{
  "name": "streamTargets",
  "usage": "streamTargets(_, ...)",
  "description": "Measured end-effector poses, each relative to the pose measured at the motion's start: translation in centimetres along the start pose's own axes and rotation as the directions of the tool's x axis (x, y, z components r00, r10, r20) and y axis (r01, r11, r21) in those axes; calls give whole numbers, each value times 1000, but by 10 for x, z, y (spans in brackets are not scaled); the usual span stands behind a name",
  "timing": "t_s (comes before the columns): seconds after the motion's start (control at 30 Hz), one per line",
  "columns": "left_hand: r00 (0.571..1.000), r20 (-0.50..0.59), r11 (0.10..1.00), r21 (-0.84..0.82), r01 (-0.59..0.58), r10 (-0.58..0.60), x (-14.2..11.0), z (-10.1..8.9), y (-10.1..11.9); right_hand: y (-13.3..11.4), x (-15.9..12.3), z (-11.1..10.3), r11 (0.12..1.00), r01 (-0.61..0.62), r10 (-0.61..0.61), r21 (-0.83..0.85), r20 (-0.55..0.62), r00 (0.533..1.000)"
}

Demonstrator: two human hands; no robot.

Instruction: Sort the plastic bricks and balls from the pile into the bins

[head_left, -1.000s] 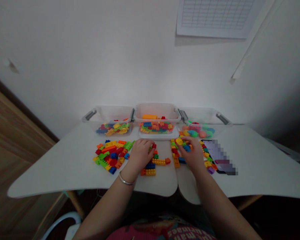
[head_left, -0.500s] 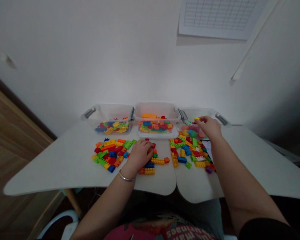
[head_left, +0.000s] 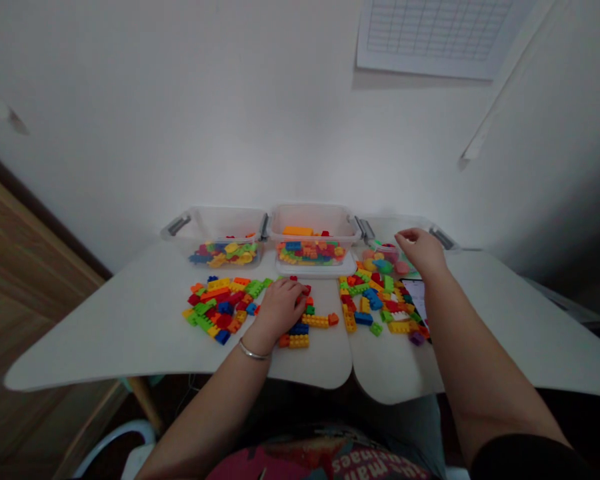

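White split desk [head_left: 130, 333] strewn with plastic building bricks, two bare hands among them

Left-hand fingers [head_left: 293, 288], held together, rest on a red-and-green brick stack [head_left: 307, 303]; a yellow brick row [head_left: 315, 321] lies just beside them, its long axis running left-right. A brick pile [head_left: 220, 307] sits left of the left hand [head_left: 280, 310]. Right hand [head_left: 423, 252], fingers slightly apart and nothing visible between them, hovers at a far-right clear bin [head_left: 403, 223] of round plastic pieces [head_left: 383, 257].

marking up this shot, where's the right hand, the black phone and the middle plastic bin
Bare right hand [head_left: 422, 252], head view, point on its back
Black-edged smartphone [head_left: 414, 295], head view, point on the lit screen
Middle clear plastic bin [head_left: 313, 219], head view, point on its back wall
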State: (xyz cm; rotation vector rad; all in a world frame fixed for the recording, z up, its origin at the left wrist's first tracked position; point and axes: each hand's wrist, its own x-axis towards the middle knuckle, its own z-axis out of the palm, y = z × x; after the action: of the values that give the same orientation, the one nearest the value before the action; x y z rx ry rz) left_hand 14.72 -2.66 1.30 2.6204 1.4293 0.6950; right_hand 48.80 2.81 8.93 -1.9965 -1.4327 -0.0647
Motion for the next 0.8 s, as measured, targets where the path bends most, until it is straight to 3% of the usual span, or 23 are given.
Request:
streamTargets(0.1,1000,-3,1000,-5,7,-7,0,-1,1,-5,-25,-1,978,152,-122,140,-202,972)
streamTargets(0.17,1000,-1,1000,-6,7,-7,0,-2,1,-11,-48,6,949,222,-160,223,-266,951)
streamTargets(0.27,1000,2,1000,-2,9,-9,0,-2,1,-24,-90,28,891,312,-259,330,-194,946)
streamTargets(0.37,1000,8,1000,6,16,-16,0,0,0,-37,-127,51,889,345,-346,302,-52,937)
streamTargets(0.43,1000,8,1000,11,9,-10,0,1,-1,-43,-142,61,878,399,-421,263,33,906)
streamTargets(0.53,1000,-1,1000,5,1,-1,-1,3,-2,-46,-150,66,865,457,-485,209,111,867)
streamTargets(0.67,1000,3,1000,-15,4,-4,0,4,0,-41,-150,66,858,476,-505,192,150,850)
streamTargets(0.8,999,-32,998,-60,11,-13,3,-8,2,-37,-150,68,849,489,-519,199,146,842)
